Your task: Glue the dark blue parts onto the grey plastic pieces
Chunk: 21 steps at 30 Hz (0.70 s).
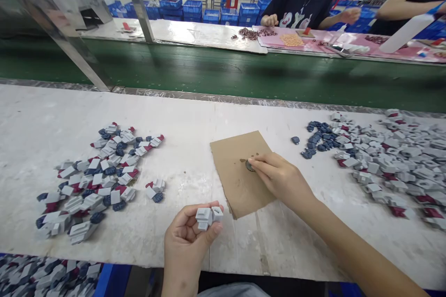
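My left hand [190, 232] is closed on a light grey plastic block piece [205, 218], held above the table near its front edge. With its fingertips pinched, my right hand [278, 176] grips a small dark round piece [249, 165] at the cardboard sheet [240, 195]. A few brown wet-looking spots mark the cardboard beside those fingers. Small dark blue pieces [318, 138] lie to the right of the cardboard, with one apart from the others. A grey, red and blue assembled piece [155, 190] rests left of my left hand.
Assembled pieces [101, 171] form a pile on the left; grey and red pieces [393, 162] spread over the right. A blue bin [111, 280] full of parts stands below the front left edge. Beyond the green conveyor belt [209, 67], another person [299, 0] sits at a pink-covered table.
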Tool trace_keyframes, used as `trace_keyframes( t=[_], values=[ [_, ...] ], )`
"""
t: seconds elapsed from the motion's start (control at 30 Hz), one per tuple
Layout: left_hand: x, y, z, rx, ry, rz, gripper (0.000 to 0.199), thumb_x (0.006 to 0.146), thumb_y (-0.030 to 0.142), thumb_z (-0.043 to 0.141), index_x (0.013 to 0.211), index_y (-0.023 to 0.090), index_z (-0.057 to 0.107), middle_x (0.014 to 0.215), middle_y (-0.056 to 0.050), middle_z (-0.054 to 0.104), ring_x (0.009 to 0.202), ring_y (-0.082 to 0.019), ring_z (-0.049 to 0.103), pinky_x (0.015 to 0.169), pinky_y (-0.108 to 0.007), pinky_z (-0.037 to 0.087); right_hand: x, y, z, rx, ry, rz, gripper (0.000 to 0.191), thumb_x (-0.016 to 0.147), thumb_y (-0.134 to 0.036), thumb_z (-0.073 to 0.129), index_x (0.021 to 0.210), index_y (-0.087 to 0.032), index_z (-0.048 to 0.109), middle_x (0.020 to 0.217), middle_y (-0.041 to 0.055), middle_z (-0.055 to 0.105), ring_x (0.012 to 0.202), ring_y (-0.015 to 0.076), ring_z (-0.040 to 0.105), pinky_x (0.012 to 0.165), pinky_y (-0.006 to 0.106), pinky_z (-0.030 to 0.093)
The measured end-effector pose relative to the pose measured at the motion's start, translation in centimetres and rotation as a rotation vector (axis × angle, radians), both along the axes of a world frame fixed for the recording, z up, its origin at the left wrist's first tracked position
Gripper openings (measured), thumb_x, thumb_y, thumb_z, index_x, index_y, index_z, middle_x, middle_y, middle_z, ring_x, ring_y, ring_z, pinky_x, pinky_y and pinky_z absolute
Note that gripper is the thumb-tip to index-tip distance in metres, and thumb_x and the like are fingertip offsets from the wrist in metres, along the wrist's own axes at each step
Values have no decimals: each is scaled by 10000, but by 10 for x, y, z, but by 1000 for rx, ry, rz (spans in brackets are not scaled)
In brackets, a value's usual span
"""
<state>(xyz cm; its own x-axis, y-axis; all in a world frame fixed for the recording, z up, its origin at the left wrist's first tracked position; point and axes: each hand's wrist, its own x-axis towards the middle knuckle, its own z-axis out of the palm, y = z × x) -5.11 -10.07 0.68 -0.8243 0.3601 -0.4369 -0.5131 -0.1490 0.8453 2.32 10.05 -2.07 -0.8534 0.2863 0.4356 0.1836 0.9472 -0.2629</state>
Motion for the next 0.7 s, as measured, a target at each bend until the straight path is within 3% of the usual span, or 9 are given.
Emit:
trace_keyframes(
  t=[0.1,0.23,0.37,0.5,0.7],
  values=[
    [2,2,3,33,-57,14,290,494,163,824,761,186,713,730,-31,750,689,-172,701,608,-173,545,-1,-2,8,-61,2,-6,260,875,-146,436,961,-212,673,911,64,686,821,206,645,667,349,547],
    [7,4,6,55,-84,11,360,518,174,821,861,207,715,740,-30,751,631,-160,700,585,-169,546,4,-22,38,-256,120,-14,273,856,-129,482,1048,-239,641,956,47,677,859,178,640,704,309,541],
    [11,6,9,30,-81,-37,307,502,152,816,790,198,722,743,-31,752,670,-150,701,628,-136,538,13,-56,66,-443,126,30,256,821,-117,554,1039,-243,604,809,2,674,680,113,627,547,210,515],
    [14,7,12,34,-18,-52,214,502,135,806,688,199,723,704,-6,747,656,-135,695,601,-105,524,17,-77,72,-531,169,66,183,794,-115,598,925,-241,582,804,-10,681,646,97,631,520,179,521],
    [15,5,15,5,57,-91,167,526,143,794,661,207,720,654,0,732,671,-167,697,619,-161,550,16,-80,72,-545,184,93,209,780,-79,587,908,-243,602,831,9,702,738,151,674,587,229,574]
  ],
)
